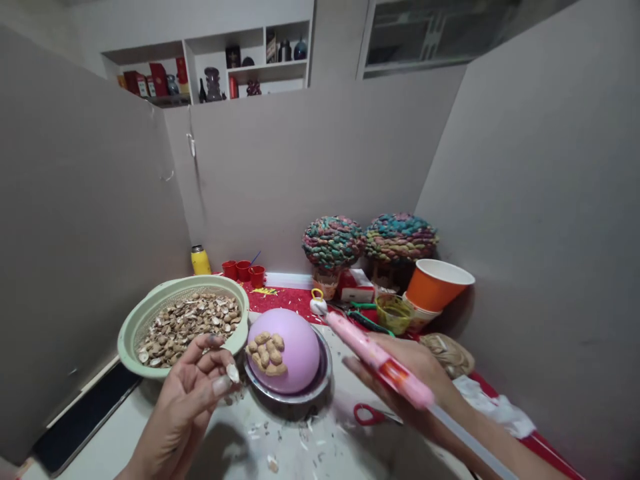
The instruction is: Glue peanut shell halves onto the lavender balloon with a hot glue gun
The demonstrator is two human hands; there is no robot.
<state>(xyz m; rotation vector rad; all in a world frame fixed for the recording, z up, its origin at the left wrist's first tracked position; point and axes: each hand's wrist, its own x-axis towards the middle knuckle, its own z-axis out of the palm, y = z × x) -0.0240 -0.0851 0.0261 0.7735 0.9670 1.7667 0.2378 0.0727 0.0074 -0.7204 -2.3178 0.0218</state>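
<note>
Holding a shell piece at the fingertips, the left hand is closed in a light pinch between thumb and fingers; the pale inner face of the piece is exposed; the hand is positioned in front of the green basin and left of the balloon, touching neither. The right hand is wrapped around a pink glue gun; the grip is closed on the body, although the finger at the trigger appears largely hidden; the nozzle points up and to the left, apart from the balloon; a translucent glue stick extends from the rear.

The purple balloon is seated in a metal bowl on the table; a cluster of peanut shells covers part of its near left side. The green basin, left of the bowl, contains loose shells; red-handled scissors lie on the table, right of the bowl; small fragments are scattered in front of it. Behind stand a yellow bottle, red cups and two round-topped ornaments; an orange cup is tilted at the right.
</note>
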